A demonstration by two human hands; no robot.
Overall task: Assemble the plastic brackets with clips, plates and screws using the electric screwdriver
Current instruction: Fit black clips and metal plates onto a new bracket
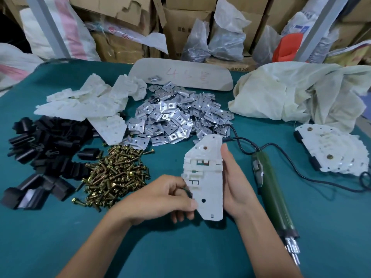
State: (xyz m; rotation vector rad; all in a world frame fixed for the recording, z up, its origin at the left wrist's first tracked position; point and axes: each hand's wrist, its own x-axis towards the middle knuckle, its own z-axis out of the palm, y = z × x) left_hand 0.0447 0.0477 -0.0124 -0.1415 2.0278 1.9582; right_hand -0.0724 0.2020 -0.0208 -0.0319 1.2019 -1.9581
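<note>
Presently, head view: one plastic bracket (204, 177) stands upright at lower centre over the teal table cover (180, 247). The left hand (166, 199) pinches its left edge between thumb and curled fingers. The right hand (234, 183) holds the right edge, fingers hidden behind. One electric screwdriver (271, 189) lies just to the right. Four heaps, too dense to count: screws (116, 177), metal plates (176, 115), black clips (44, 149), white brackets (90, 103). Cardboard boxes (180, 23) line the top of the frame.

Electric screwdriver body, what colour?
Dark green electric screwdriver, with a silver tip; head view shows it best.
</note>
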